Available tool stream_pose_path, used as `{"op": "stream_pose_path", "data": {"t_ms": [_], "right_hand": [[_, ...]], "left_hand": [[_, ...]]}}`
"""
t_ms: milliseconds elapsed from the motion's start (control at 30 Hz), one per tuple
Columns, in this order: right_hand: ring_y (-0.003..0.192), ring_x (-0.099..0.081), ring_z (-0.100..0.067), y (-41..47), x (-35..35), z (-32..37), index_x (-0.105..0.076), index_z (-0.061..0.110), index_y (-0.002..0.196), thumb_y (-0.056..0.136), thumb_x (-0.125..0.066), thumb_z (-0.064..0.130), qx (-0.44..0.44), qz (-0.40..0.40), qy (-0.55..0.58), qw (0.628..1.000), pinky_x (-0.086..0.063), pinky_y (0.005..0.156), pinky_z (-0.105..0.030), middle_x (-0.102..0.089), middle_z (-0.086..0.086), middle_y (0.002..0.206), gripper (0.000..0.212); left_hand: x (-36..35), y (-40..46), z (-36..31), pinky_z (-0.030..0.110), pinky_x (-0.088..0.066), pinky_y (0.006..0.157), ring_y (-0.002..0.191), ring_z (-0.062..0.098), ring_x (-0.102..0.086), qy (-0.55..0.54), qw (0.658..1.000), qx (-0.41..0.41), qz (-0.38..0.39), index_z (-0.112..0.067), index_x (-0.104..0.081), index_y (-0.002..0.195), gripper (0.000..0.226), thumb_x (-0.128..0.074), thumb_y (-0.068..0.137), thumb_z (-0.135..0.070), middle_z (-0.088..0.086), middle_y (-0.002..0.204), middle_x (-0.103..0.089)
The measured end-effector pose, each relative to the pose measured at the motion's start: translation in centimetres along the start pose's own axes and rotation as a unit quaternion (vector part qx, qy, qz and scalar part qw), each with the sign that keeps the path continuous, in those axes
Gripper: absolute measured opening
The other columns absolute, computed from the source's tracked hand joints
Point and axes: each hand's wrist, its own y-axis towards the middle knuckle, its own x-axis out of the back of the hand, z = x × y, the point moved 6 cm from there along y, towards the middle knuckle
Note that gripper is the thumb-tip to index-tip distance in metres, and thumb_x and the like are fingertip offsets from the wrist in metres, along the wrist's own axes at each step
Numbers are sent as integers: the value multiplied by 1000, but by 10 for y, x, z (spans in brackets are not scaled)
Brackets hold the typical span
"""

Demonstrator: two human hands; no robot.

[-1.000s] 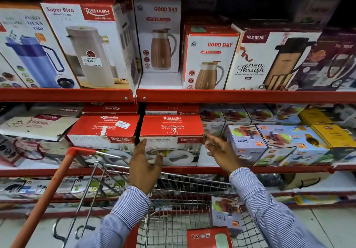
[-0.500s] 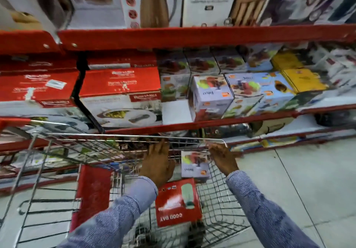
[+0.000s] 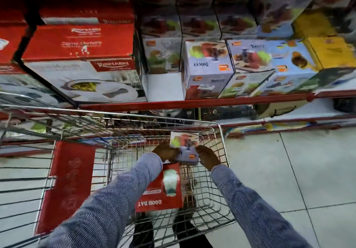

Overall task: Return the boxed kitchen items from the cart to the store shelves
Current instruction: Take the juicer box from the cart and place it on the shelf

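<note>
Hands are closing on a small lavender cardboard juicer box (image 3: 186, 154) deep in the silver wire shopping cart (image 3: 221, 138), the left hand (image 3: 166, 152) pressing one side and the right hand (image 3: 207, 156) the other, so the carton is being clamped between them rather than pinched by fingertips (a sensible hold for a light, square-sided pack that would otherwise twist). Striped blue sleeves are reaching down over the cart's near rim. Just below the held carton, a red "Good Day" flask box (image 3: 160, 190) is lying flat on the cart floor, its lettering upside down to the wearer, waiting its turn. A tall red panel (image 3: 67, 186) is standing against the cart's divider to the left; whether it is another box cannot be told. On the red metal shelf (image 3: 192, 102) above, matching lavender juicer boxes (image 3: 209, 68) are sitting in a row, and a bare white gap (image 3: 163, 86) is showing between them and the large red-and-white Rishabh serving-set box (image 3: 84, 63), which is probably where the carton is heading. Lifting it clear of the wire rim looks like the step in hand.
</note>
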Motion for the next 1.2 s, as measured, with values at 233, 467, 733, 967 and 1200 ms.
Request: {"op": "stream_pose_path", "data": {"t_ms": [233,467,733,967,1200], "right_hand": [[97,-71,-26,36,11,-49,-76,36,88,72,-53,53,31,-40,123,991,-54,95,-53,-78,-3,101,33],[93,-72,-26,-80,46,33,-79,24,98,74,-58,52,120,-166,158,966,-57,92,-44,-78,-2,99,42],[80,-69,-18,-165,75,113,-78,21,86,85,-70,21,242,-230,211,919,-55,85,-35,-72,3,76,8],[84,-71,-12,-193,79,165,-75,25,92,78,-79,23,313,-205,204,905,-57,82,-33,-76,4,86,15],[89,-69,-12,-195,80,199,-70,6,115,81,-76,14,342,-179,147,911,-56,77,-16,-72,0,93,36]], "left_hand": [[8,-23,-12,8,-34,38,43,-2,-51,-60,998,-23,-4,1,-67,111,23,-58,94,-12,5,81,-64],[48,-73,-25,33,-49,74,85,30,-66,-84,986,-81,-123,-10,-70,91,49,-65,77,-57,9,90,-73],[107,-169,-53,31,-58,62,61,16,-67,-153,947,-229,-162,-14,-71,75,16,-80,75,-28,-9,58,-70],[155,-227,-75,42,-60,72,74,24,-74,-114,912,-297,-258,-17,-73,80,38,-75,64,-51,2,77,-78],[181,-245,-88,38,-61,80,81,13,-73,-56,890,-314,-325,-19,-73,104,25,-76,80,-28,-3,95,-77]]}}
